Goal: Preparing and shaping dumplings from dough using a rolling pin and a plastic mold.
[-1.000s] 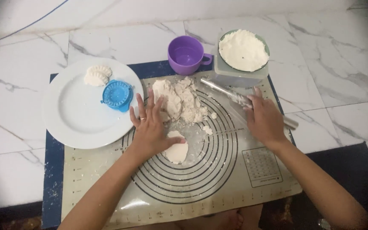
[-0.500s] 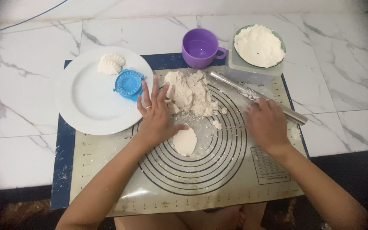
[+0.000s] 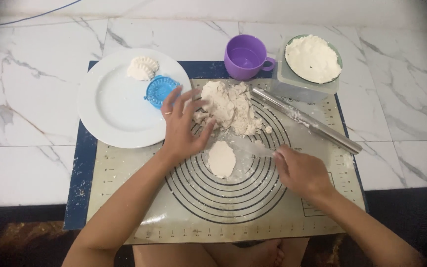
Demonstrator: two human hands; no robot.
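A white plate (image 3: 109, 111) sits on the counter (image 3: 35, 104) at the left edge of the baking mat (image 3: 139, 217), overlapping its top-left corner. On the plate's far side lies one crimped white dumpling (image 3: 142, 67), and just beside it, nearer the mat, a blue dumpling press (image 3: 158, 91). The left hand (image 3: 183, 126) rests palm down on the mat, fingers (image 3: 192, 105) spread open, gripping nothing, their tips touching the rough dough pile (image 3: 230, 106) in the mat's upper rings. Below the pile, near the mat's centre, lies a flat oval of dough (image 3: 221, 158), just right of the left thumb. A purple cup (image 3: 246, 56) stands just beyond the mat's top edge. The right hand (image 3: 300, 170) lies on the mat right of the oval, fingers curled loosely, nothing visibly held. A metal rolling pin (image 3: 305, 119) lies slantwise across the mat's upper right. Behind it stands a bowl of flour (image 3: 313, 58).
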